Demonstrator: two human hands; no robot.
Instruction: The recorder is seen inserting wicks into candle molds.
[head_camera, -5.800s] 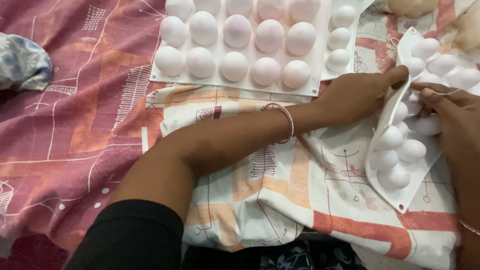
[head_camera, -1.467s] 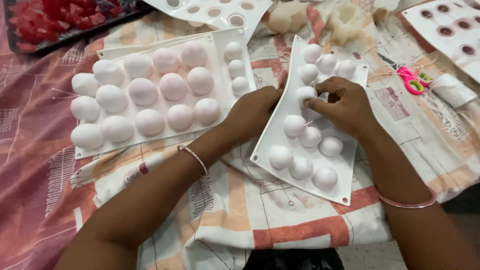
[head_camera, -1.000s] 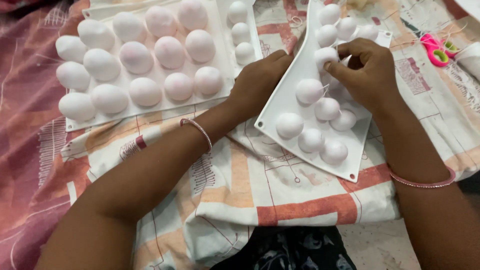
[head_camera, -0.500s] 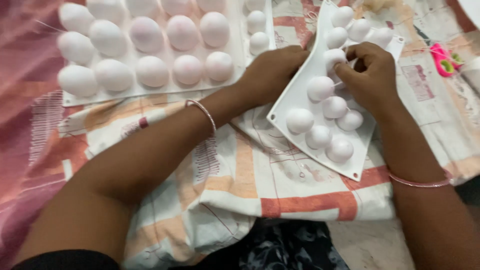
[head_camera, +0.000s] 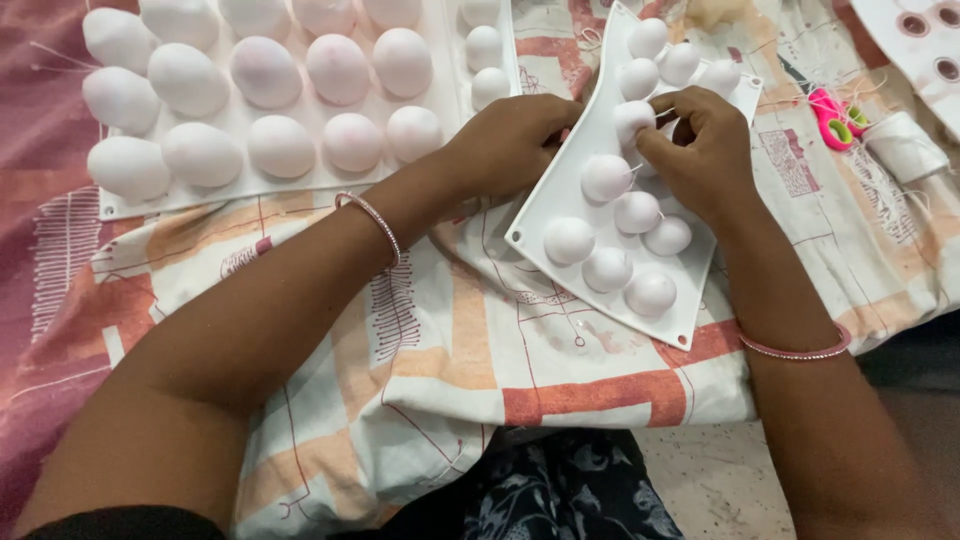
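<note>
White dome mould (head_camera: 560, 190) tilting on a patterned cloth (head_camera: 470, 350), both hands gripping it.

Larger white mould (head_camera: 250, 185) is lying just beside, upper left; pink snips (head_camera: 832, 117) and a white roll (head_camera: 905, 148) are sitting right. Left hand (head_camera: 505, 140) is clasping the mould's left edge; right hand (head_camera: 700, 150) is pinching one dome (head_camera: 632, 118) near its top.

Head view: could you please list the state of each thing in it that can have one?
small white mould: tilted, left edge lifted, domes up
left hand: gripping the mould's left edge
right hand: fingertips pinching at a dome
large white mould: flat on the cloth, egg-shaped domes up
pink scissors: lying on the cloth, untouched
patterned cloth: spread out, wrinkled
</note>
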